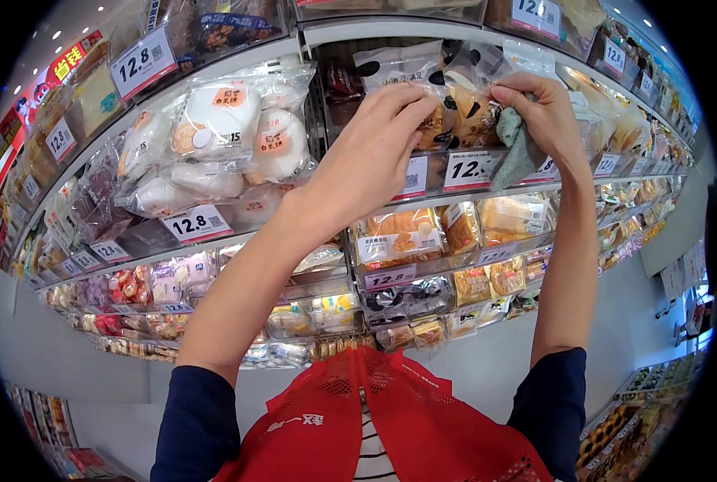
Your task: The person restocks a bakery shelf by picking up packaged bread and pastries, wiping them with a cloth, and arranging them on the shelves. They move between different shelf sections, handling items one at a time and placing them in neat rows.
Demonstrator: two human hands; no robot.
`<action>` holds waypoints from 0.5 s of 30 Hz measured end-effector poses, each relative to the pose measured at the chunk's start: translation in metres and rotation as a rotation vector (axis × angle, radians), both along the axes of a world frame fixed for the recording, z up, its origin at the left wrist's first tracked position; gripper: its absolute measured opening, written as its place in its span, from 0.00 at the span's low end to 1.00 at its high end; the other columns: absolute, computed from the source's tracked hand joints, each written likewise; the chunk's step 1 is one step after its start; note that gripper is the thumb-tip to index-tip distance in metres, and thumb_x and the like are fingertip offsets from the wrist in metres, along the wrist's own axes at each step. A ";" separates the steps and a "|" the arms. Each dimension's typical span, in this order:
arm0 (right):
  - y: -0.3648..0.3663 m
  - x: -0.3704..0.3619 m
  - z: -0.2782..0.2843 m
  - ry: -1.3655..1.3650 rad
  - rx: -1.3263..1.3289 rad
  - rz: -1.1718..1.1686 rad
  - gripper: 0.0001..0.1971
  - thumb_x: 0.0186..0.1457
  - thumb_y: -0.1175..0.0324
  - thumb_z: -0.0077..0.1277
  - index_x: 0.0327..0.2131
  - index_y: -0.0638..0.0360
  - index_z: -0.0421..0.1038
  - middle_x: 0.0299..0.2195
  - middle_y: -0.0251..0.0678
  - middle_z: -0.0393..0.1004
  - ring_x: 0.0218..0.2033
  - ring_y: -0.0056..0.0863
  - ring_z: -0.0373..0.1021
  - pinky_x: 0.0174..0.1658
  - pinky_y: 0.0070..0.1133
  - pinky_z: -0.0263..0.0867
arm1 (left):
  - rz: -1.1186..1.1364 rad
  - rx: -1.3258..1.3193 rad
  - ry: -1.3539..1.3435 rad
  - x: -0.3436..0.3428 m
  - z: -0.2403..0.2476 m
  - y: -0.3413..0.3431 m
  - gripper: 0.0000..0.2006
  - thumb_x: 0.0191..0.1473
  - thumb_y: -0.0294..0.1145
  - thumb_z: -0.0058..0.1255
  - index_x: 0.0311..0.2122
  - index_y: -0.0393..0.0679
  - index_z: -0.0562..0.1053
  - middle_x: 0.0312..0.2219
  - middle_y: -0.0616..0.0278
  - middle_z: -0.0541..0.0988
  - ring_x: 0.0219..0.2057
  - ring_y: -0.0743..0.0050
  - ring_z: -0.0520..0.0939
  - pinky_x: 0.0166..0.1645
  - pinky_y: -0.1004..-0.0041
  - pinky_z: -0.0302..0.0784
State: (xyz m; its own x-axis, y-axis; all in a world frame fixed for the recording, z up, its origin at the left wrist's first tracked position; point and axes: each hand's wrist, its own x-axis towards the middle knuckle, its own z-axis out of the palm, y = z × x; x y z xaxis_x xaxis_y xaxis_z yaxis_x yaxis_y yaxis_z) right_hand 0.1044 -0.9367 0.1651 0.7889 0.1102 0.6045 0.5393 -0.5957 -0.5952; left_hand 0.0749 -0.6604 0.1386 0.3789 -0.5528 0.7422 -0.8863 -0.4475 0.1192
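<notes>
My left hand (382, 140) reaches up to the middle shelf, its fingers bent over the left side of a clear bag of bread (464, 108) with black cow-like spots. On the bag's other side, my right hand (541, 116) is closed, thumb and forefinger pinched at the bag's edge. A grey-green cloth (512, 149) hangs from that same hand over the shelf's front edge. The left fingertips are partly hidden against the bag. Another spotted bag (394, 66) stands just behind my left fingers.
White round cakes in clear bags (222, 116) fill the shelf to the left. Price tags (196, 222) line the shelf edges. Packed bread (398, 237) sits one shelf below, and more stocked shelves run down to the grey floor (455, 365). Another shelf hangs close above my hands.
</notes>
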 end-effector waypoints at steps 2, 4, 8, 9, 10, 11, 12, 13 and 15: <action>-0.006 -0.003 0.005 0.016 -0.032 0.033 0.11 0.54 0.65 0.58 0.37 0.63 0.79 0.30 0.33 0.81 0.33 0.18 0.73 0.40 0.20 0.66 | -0.056 0.014 0.002 0.002 -0.005 -0.005 0.21 0.55 0.22 0.48 0.55 0.41 0.67 0.52 0.53 0.69 0.56 0.51 0.67 0.61 0.62 0.63; -0.008 -0.002 -0.002 0.004 -0.102 -0.002 0.12 0.54 0.64 0.58 0.37 0.62 0.79 0.30 0.31 0.80 0.33 0.18 0.72 0.40 0.20 0.66 | -0.071 0.013 -0.022 0.003 -0.012 -0.010 0.20 0.54 0.22 0.48 0.54 0.42 0.68 0.52 0.54 0.70 0.56 0.52 0.68 0.61 0.61 0.63; -0.007 -0.001 -0.002 0.047 -0.153 -0.008 0.12 0.56 0.64 0.56 0.39 0.62 0.79 0.34 0.28 0.79 0.37 0.17 0.70 0.46 0.17 0.63 | -0.063 0.017 -0.082 0.006 -0.016 -0.005 0.21 0.54 0.22 0.48 0.55 0.43 0.68 0.53 0.55 0.70 0.56 0.54 0.67 0.61 0.61 0.63; -0.014 0.003 -0.002 0.075 -0.119 0.039 0.16 0.56 0.61 0.57 0.43 0.61 0.78 0.36 0.29 0.78 0.37 0.17 0.69 0.46 0.17 0.63 | -0.066 0.020 -0.093 0.007 -0.016 -0.001 0.21 0.54 0.22 0.48 0.55 0.43 0.67 0.53 0.55 0.70 0.57 0.54 0.67 0.62 0.61 0.63; -0.019 0.001 -0.004 0.023 -0.130 0.000 0.18 0.55 0.59 0.57 0.45 0.60 0.76 0.37 0.30 0.78 0.37 0.17 0.69 0.47 0.17 0.63 | -0.063 0.044 -0.103 0.006 -0.013 0.001 0.22 0.55 0.23 0.49 0.56 0.44 0.67 0.53 0.55 0.70 0.58 0.54 0.66 0.62 0.62 0.62; -0.014 -0.002 -0.006 -0.028 -0.128 -0.021 0.21 0.55 0.56 0.58 0.48 0.59 0.75 0.37 0.30 0.77 0.38 0.17 0.69 0.47 0.17 0.63 | -0.030 0.076 -0.143 0.009 -0.013 0.005 0.23 0.53 0.23 0.51 0.56 0.44 0.66 0.53 0.55 0.70 0.56 0.55 0.68 0.61 0.62 0.64; -0.014 -0.014 0.000 0.020 -0.152 -0.091 0.24 0.54 0.54 0.58 0.51 0.58 0.73 0.38 0.31 0.76 0.39 0.17 0.69 0.48 0.18 0.62 | -0.068 0.079 -0.164 0.009 -0.006 0.005 0.23 0.52 0.22 0.50 0.55 0.39 0.64 0.52 0.49 0.69 0.54 0.50 0.69 0.58 0.60 0.65; -0.015 -0.020 0.005 0.067 -0.176 -0.158 0.27 0.53 0.52 0.58 0.53 0.57 0.72 0.38 0.31 0.76 0.40 0.17 0.69 0.49 0.18 0.62 | -0.103 0.083 -0.185 0.007 0.001 0.005 0.24 0.50 0.20 0.48 0.54 0.34 0.62 0.50 0.43 0.67 0.52 0.45 0.70 0.55 0.59 0.67; -0.032 -0.014 -0.002 -0.032 -0.292 -0.328 0.30 0.52 0.48 0.59 0.55 0.51 0.70 0.42 0.34 0.75 0.44 0.24 0.71 0.52 0.23 0.62 | -0.065 0.079 -0.225 -0.002 0.008 0.006 0.21 0.48 0.20 0.49 0.50 0.33 0.63 0.50 0.42 0.68 0.52 0.44 0.70 0.54 0.58 0.68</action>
